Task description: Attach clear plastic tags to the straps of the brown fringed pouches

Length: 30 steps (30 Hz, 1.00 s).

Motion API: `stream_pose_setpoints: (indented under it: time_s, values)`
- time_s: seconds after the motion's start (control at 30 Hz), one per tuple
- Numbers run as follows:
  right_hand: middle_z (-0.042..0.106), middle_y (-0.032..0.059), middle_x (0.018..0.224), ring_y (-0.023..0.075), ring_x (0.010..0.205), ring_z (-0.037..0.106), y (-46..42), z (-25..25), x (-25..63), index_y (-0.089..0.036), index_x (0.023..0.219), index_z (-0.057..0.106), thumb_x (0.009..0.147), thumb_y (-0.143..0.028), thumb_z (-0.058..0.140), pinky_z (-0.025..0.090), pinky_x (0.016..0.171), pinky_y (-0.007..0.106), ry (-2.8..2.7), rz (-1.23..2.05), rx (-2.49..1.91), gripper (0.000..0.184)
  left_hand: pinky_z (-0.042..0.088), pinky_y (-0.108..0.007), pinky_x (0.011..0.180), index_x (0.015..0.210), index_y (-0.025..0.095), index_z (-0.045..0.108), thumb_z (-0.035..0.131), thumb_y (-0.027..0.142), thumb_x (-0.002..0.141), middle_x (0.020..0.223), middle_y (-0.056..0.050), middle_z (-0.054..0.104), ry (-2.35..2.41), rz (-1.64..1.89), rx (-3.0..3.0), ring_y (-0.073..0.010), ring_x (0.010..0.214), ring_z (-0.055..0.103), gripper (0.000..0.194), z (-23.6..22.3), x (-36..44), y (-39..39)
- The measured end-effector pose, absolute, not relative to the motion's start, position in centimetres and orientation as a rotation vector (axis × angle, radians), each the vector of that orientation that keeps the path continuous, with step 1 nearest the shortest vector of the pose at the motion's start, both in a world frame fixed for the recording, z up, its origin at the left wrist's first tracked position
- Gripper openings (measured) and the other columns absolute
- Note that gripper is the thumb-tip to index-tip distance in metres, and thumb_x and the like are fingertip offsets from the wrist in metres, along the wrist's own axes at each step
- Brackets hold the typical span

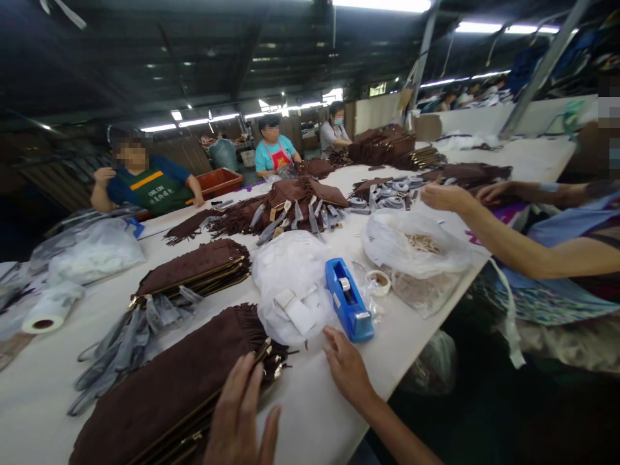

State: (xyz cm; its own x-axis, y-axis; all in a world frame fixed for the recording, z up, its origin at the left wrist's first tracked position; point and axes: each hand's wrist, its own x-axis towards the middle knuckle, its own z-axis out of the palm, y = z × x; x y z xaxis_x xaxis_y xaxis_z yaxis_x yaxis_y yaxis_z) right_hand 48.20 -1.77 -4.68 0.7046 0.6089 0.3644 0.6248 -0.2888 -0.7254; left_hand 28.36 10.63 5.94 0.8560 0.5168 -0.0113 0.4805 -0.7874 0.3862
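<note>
My left hand (242, 410) is open, its fingers spread at the right edge of a stack of brown fringed pouches (169, 381) with gold zips. The fingertips overlap the zip ends, and I cannot tell whether they press on them. My right hand (346, 368) is open too, fingers loosely bent and holding nothing visible. It is just below a white plastic bag (285, 271) with small white slips (295, 313) on it. Right beside that hand stands a blue tape dispenser (349, 300). A second pouch stack (194, 268) lies farther back, with grey-wrapped straps (121, 342) trailing from it.
A tape roll (378, 283) and an open plastic bag of tan pieces (416, 245) lie right of the dispenser. A co-worker's arm (504, 226) reaches in from the right. More pouches (285, 200) are heaped mid-table. A plastic film roll (53, 310) lies left. Several people work behind.
</note>
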Motion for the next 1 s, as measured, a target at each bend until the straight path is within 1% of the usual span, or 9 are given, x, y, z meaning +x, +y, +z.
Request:
stream_pose_setpoints:
  time_s: [0.1, 0.17, 0.23, 0.33, 0.47, 0.53, 0.67, 0.83, 1.0]
  values:
    - [0.062, 0.0076, 0.117, 0.0174, 0.112, 0.057, -1.2, -3.7, 47.7, -0.019, 0.120, 0.051, 0.091, -0.014, 0.038, 0.049, 0.096, 0.034, -1.030, 0.008, -1.901, 0.032, 0.007, -0.046, 0.117, 0.141, 0.011, 0.029, 0.055, 0.033, 0.082, 0.154, -0.013, 0.018, 0.652, 0.344, 2.746, -0.0276, 0.142, 0.006, 0.068, 3.7, 36.9, 9.2]
    - [0.062, 0.0073, 0.118, 0.0177, 0.114, 0.055, -1.9, -3.4, 48.1, -0.020, 0.117, 0.055, 0.091, -0.011, 0.038, 0.047, 0.098, 0.035, -1.128, -0.011, -1.879, 0.032, 0.008, -0.045, 0.115, 0.122, 0.014, 0.054, 0.058, 0.017, 0.076, 0.146, -0.013, 0.038, 0.685, 0.293, 2.599, -0.0283, 0.140, 0.016, 0.046, 2.4, 41.3, 10.1]
    - [0.062, 0.0093, 0.117, 0.0194, 0.113, 0.056, -3.0, -3.8, 49.1, -0.018, 0.115, 0.057, 0.089, -0.006, 0.038, 0.047, 0.098, 0.037, -1.196, -0.083, -1.941, 0.035, 0.027, -0.043, 0.108, 0.093, 0.016, 0.066, 0.054, 0.016, 0.076, 0.117, -0.013, 0.064, 0.825, 0.258, 2.405, -0.0290, 0.127, 0.042, 0.021, 1.2, 43.9, 12.4]
    - [0.061, 0.0138, 0.119, 0.0217, 0.112, 0.057, -4.1, -5.1, 50.5, -0.013, 0.118, 0.057, 0.084, 0.001, 0.036, 0.048, 0.096, 0.037, -1.246, -0.233, -2.134, 0.042, 0.049, -0.037, 0.076, 0.079, 0.015, 0.064, 0.044, 0.029, 0.083, 0.080, -0.010, 0.071, 1.028, 0.258, 2.228, -0.0269, 0.085, 0.065, 0.025, -0.4, 45.3, 16.5]
    - [0.052, 0.0169, 0.133, 0.0263, 0.124, 0.047, -3.0, -6.5, 50.6, -0.010, 0.133, 0.044, 0.078, 0.006, 0.037, 0.045, 0.099, 0.040, -1.394, -0.403, -2.286, 0.058, 0.047, -0.027, 0.055, 0.079, 0.013, 0.061, 0.035, 0.032, 0.086, 0.073, -0.008, 0.069, 1.160, 0.290, 2.067, -0.0204, 0.067, 0.065, 0.033, -2.1, 45.4, 19.6]
    - [0.050, 0.0200, 0.134, 0.0306, 0.127, 0.042, -2.2, -7.0, 50.0, -0.008, 0.134, 0.043, 0.080, 0.002, 0.042, 0.046, 0.098, 0.043, -1.403, -0.496, -2.329, 0.054, 0.045, -0.026, 0.054, 0.075, 0.014, 0.061, 0.037, 0.033, 0.085, 0.071, -0.007, 0.068, 1.182, 0.299, 2.053, -0.0203, 0.067, 0.064, 0.032, -2.6, 45.4, 19.6]
    - [0.055, 0.0254, 0.126, 0.0359, 0.121, 0.048, -2.0, -8.3, 48.5, -0.004, 0.126, 0.051, 0.082, -0.008, 0.050, 0.047, 0.093, 0.046, -1.369, -0.610, -2.380, 0.045, 0.040, -0.028, 0.058, 0.069, 0.018, 0.059, 0.043, 0.039, 0.082, 0.064, -0.004, 0.064, 1.167, 0.314, 2.144, -0.0216, 0.066, 0.060, 0.029, -2.8, 45.2, 18.3]
    - [0.065, 0.0201, 0.113, 0.0337, 0.108, 0.058, -3.7, -8.2, 48.1, -0.010, 0.116, 0.060, 0.080, -0.013, 0.053, 0.047, 0.090, 0.046, -1.351, -0.580, -2.342, 0.036, 0.034, -0.028, 0.059, 0.067, 0.020, 0.057, 0.045, 0.036, 0.082, 0.056, -0.002, 0.059, 1.112, 0.300, 2.254, -0.0211, 0.061, 0.056, 0.024, -2.2, 45.0, 16.6]
    - [0.048, 0.0141, 0.138, 0.0278, 0.126, 0.044, -4.6, -6.3, 49.8, -0.011, 0.136, 0.042, 0.074, 0.002, 0.044, 0.044, 0.095, 0.038, -1.471, -0.487, -2.349, 0.063, 0.041, -0.029, 0.062, 0.077, 0.019, 0.060, 0.044, 0.032, 0.083, 0.065, -0.004, 0.064, 1.001, 0.342, 2.277, -0.0218, 0.067, 0.061, 0.022, -2.4, 44.5, 16.1]
